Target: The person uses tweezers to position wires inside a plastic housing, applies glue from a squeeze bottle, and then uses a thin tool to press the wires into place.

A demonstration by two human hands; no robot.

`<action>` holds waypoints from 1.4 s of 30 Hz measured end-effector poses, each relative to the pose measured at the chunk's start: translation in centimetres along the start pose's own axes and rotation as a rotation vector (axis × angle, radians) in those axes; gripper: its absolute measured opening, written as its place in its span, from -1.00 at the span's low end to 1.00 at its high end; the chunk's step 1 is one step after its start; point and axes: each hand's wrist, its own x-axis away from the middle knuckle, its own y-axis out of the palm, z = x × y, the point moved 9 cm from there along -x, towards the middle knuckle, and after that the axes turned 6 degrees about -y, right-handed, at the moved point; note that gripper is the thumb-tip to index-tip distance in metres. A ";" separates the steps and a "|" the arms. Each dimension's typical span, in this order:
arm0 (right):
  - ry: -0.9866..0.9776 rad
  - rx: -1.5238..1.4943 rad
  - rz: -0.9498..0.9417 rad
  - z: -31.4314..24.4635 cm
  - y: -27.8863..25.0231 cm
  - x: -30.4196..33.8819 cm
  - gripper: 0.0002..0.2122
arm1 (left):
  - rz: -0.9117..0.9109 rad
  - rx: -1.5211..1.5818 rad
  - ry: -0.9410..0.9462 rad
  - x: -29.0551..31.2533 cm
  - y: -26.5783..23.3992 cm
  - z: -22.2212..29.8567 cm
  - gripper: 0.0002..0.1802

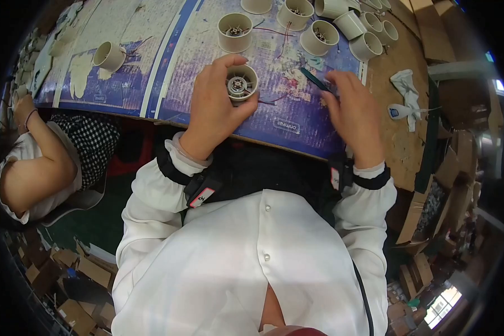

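Observation:
A cream plastic cup-shaped housing (253, 75) with a round metal motor (238, 85) inside stands on the table, its open end facing up toward me. My left hand (218, 95) is curled round its left side, thumb at the near rim and fingers at the far rim. Thin wires (269, 102) come out at the housing's right. To the right, my right hand (353, 109) has its thumb and fingers about the near end of a slim dark green tool (315, 79). The tool points away to the left; its exact kind cannot be made out.
More cream housings with motors and wires stand beyond, such as one housing (234, 32); several lie piled at the far right. A white cloth (407, 92) and small white bottle (399, 111) lie right. At left, another person (45, 151) sits near a tipped housing (108, 56).

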 end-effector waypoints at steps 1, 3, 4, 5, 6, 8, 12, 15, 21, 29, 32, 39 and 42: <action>0.037 0.044 -0.073 1.1 0.6 0.4 -0.74 | 0.018 -0.020 0.046 0.1 0.0 0.4 -0.32; 0.115 0.131 -0.217 2.6 1.7 0.8 -0.77 | 0.050 -0.062 0.140 0.5 -0.1 1.2 -0.32; 0.109 0.132 -0.225 2.4 1.9 0.7 -0.77 | 0.054 -0.059 0.132 0.5 -0.2 1.1 -0.32; 0.086 0.153 -0.223 2.2 1.9 0.5 -0.76 | 0.046 -0.087 0.140 0.4 -0.2 1.3 -0.32; 0.063 0.173 -0.219 1.9 1.9 0.3 -0.76 | 0.038 -0.115 0.149 0.3 -0.2 1.5 -0.33; 0.034 0.196 -0.218 1.6 1.8 -0.1 -0.75 | 0.035 -0.141 0.155 0.2 -0.4 1.5 -0.34; -0.117 -0.008 -0.001 -0.6 -0.6 -1.6 -0.78 | 0.025 -0.170 0.192 0.3 -0.5 1.6 -0.35; 0.031 -0.529 0.156 -0.8 -1.0 -2.2 -0.84 | 0.049 -0.168 0.238 0.3 -0.5 1.8 -0.35; 0.121 -0.722 0.104 -0.8 2.9 -2.3 -0.86 | 0.044 -0.150 0.223 0.3 -0.4 1.8 -0.35; 0.107 -1.112 0.205 -4.4 3.0 -4.0 -0.85 | 0.060 -0.146 0.227 0.3 -0.4 1.6 -0.34; 0.115 -0.927 0.080 -4.8 3.9 -3.9 -0.84 | 0.057 -0.139 0.218 0.5 -0.4 1.7 -0.33; 0.054 -0.801 0.079 -5.1 4.4 -4.2 -0.84 | 0.052 -0.131 0.207 0.4 -0.3 1.5 -0.31; 0.061 -0.781 0.065 -5.2 4.5 -4.2 -0.84 | 0.053 -0.131 0.210 0.4 -0.3 1.5 -0.30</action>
